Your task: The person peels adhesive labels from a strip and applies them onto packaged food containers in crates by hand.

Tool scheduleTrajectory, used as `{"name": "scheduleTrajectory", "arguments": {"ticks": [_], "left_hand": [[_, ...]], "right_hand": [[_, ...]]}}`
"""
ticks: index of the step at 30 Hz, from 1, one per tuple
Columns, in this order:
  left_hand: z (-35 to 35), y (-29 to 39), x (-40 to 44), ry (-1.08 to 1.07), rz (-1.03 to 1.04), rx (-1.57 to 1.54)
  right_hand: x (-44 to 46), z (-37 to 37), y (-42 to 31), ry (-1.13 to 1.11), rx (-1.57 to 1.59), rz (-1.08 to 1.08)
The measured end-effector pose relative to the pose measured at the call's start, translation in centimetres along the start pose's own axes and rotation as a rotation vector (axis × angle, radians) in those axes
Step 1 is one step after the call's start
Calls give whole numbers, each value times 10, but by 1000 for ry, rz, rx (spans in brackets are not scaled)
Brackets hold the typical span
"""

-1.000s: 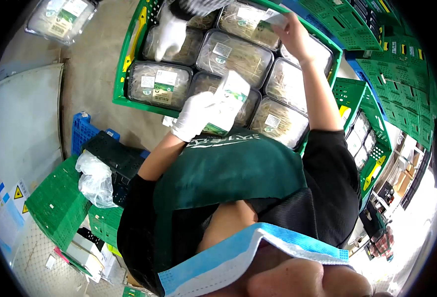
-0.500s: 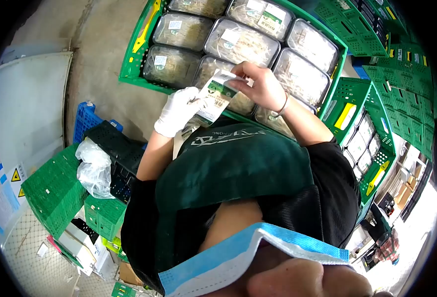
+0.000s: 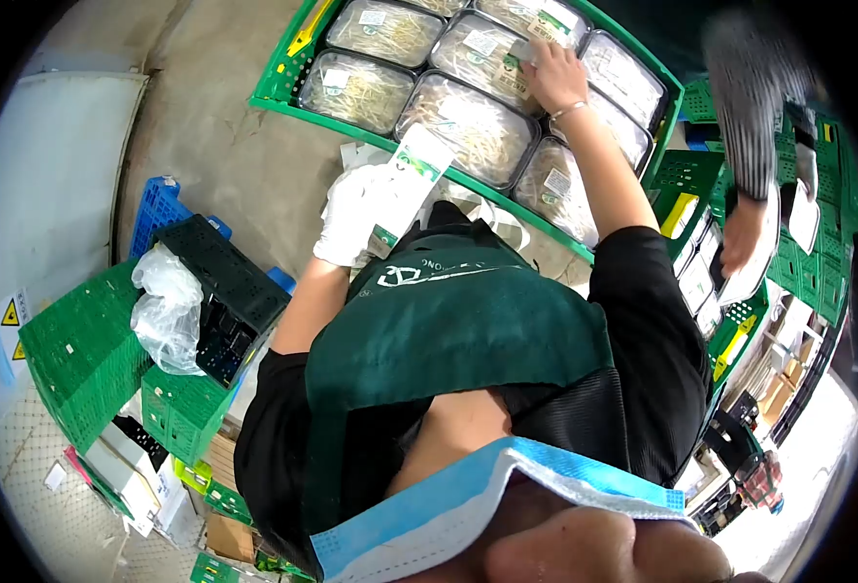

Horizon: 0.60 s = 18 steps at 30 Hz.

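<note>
My left hand [image 3: 353, 212], in a white glove, grips a stack of labels [image 3: 419, 167], white with a green band, just outside the near edge of the green crate [image 3: 351, 131]. My bare right hand [image 3: 555, 78] lies on a clear-lidded pack of sprouts [image 3: 478, 60], fingers stretched out. Beside those fingers a beige-and-green label [image 3: 513, 78] sits on the lid, partly covered by them. Another pack [image 3: 546, 15] behind it bears a similar label. In front, a pack [image 3: 468, 131] shows pale sprouts through its lid.
At right, a co-worker's hand [image 3: 742, 235] with a grey striped sleeve [image 3: 748, 136] holds a pack over another green crate [image 3: 691, 175]. Left stand stacked green crates [image 3: 84, 350], a black crate [image 3: 210, 267] and a clear plastic bag [image 3: 169, 311].
My right hand has moved from the labels in my left hand to the middle pack, where a label now lies. A co-worker's arms have come in at right.
</note>
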<state>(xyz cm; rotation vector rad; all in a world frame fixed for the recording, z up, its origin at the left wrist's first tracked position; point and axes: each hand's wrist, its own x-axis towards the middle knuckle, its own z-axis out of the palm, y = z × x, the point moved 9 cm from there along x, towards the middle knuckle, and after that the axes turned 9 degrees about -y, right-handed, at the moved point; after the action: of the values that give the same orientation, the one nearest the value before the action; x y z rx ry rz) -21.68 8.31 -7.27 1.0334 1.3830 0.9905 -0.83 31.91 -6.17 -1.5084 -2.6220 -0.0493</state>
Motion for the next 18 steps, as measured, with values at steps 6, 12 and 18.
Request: {"name": "scheduleTrajectory", "arguments": {"ticks": [6, 12, 18], "left_hand": [[18, 23, -15, -30, 82, -398], [46, 47, -19, -210, 74, -188], [31, 36, -40, -166, 60, 45]], "right_hand": [[-86, -65, -116, -542, 1041, -286], [-132, -79, -163, -440, 1063, -331], [-92, -75, -84, -338, 720, -38]]}}
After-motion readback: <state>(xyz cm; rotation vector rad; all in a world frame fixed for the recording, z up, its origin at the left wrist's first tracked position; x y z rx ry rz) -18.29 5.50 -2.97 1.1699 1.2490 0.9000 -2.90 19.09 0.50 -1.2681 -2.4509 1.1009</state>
